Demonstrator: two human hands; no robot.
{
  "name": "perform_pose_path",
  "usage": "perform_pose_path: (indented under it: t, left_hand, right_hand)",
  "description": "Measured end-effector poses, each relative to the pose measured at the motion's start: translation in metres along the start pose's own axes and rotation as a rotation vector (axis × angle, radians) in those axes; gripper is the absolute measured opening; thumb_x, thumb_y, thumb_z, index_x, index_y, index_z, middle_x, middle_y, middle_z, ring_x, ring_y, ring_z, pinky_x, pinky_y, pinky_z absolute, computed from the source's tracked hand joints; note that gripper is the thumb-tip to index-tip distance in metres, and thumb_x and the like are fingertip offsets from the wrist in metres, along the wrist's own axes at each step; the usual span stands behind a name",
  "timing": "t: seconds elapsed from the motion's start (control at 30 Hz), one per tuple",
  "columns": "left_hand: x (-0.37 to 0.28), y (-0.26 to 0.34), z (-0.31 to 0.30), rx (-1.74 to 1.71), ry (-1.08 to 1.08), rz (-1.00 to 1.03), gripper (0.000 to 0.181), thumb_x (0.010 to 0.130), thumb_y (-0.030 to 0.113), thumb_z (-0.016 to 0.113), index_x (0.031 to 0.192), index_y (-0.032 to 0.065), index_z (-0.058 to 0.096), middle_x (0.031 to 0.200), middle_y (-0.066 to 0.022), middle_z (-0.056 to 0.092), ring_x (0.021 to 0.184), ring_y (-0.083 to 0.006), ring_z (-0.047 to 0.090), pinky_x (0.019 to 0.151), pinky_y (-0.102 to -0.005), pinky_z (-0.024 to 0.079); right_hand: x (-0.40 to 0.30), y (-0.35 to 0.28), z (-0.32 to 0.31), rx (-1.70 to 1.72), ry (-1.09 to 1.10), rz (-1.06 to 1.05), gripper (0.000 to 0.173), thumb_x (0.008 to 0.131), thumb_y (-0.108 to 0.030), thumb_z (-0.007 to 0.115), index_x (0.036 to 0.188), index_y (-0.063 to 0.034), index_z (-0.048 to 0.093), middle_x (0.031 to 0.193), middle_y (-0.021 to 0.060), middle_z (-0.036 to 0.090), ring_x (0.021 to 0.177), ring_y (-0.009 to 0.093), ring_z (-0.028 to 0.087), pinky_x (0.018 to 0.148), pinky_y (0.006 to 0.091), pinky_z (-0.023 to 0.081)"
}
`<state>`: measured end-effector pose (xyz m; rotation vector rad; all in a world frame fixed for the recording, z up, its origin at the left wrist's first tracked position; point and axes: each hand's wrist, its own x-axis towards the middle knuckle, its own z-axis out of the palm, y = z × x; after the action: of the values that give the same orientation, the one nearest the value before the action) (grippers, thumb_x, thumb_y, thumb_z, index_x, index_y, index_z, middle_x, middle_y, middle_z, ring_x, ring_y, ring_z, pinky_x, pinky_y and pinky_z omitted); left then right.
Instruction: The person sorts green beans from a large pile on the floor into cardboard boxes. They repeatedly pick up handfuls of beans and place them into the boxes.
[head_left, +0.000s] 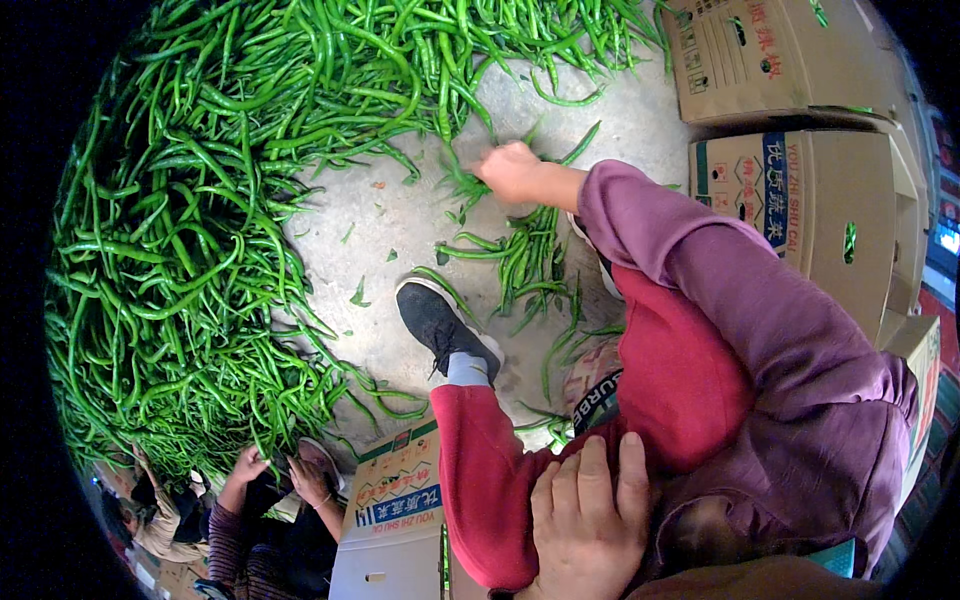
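Note:
My right hand (511, 172) is curled low over the concrete floor (360, 232), with its fingertips hidden. Blurred green chili peppers (454, 166) stick out on both sides of this fist and appear to be gripped in it. Just below it, between my shoes, lies a small heap of long green chili peppers (525, 262) with some leaves. My left hand (591, 510) rests back up on my red trouser leg (487, 480), fingers slightly spread, holding nothing. A large mound of green chilies (195, 225) fills the left and top of the view.
Printed cardboard boxes (817, 202) line the right side, chilies showing through a handle hole. Another open box (397, 495) stands by my left knee. At lower left, a co-worker's hands (307, 480) are at the mound's edge, with another person (161, 517) beyond. My black shoe (435, 315) is on the floor.

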<state>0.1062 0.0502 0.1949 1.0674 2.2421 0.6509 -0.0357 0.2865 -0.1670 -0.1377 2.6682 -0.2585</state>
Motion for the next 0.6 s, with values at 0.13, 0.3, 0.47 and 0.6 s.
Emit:
perform_pose_path:
  t: [0.13, 0.3, 0.47, 0.6]
  left_hand:
    - [-0.003, 0.006, -0.009, 0.101, 0.034, -0.032, 0.053, 0.080, 0.026, 0.064, 0.126, 0.0053, 0.051, 0.114, -0.0151, 0.054, 0.095, -0.0293, 0.055, 0.086, -0.0444, 0.045]
    - [-0.004, 0.028, -0.005, 0.118, 0.033, 0.077, 0.051, 0.077, 0.022, 0.070, 0.122, 0.0034, 0.052, 0.108, -0.0158, 0.056, 0.093, -0.0325, 0.057, 0.080, -0.0424, 0.044]
    - [-0.014, 0.053, 0.007, 0.163, 0.068, 0.219, 0.048, 0.078, 0.022, 0.069, 0.119, 0.0027, 0.054, 0.094, -0.0150, 0.055, 0.087, -0.0328, 0.055, 0.076, -0.0424, 0.043]
    - [-0.022, 0.060, 0.036, 0.104, 0.064, 0.400, 0.044, 0.077, 0.021, 0.069, 0.115, 0.0009, 0.057, 0.088, -0.0153, 0.057, 0.083, -0.0319, 0.057, 0.073, -0.0420, 0.045]
  right_hand:
    - [-0.050, 0.006, -0.080, 0.415, 0.145, 0.117, 0.037, 0.071, -0.016, 0.065, 0.105, -0.0022, 0.063, 0.098, 0.0194, 0.067, 0.094, 0.033, 0.065, 0.081, 0.0414, 0.052]
    - [-0.180, 0.034, -0.229, 0.555, 0.778, 0.108, 0.034, 0.072, -0.021, 0.068, 0.102, -0.0038, 0.062, 0.083, 0.0116, 0.061, 0.079, 0.017, 0.059, 0.073, 0.0325, 0.049]
    - [-0.358, 0.062, -0.346, -0.197, 1.349, 0.221, 0.040, 0.071, -0.008, 0.066, 0.111, -0.0042, 0.062, 0.095, 0.0124, 0.061, 0.087, 0.026, 0.061, 0.074, 0.0369, 0.049]
    - [-0.505, 0.124, -0.348, -0.641, 1.099, 0.974, 0.038, 0.081, -0.034, 0.068, 0.107, -0.0064, 0.061, 0.100, 0.0169, 0.064, 0.092, 0.033, 0.063, 0.078, 0.0419, 0.050]
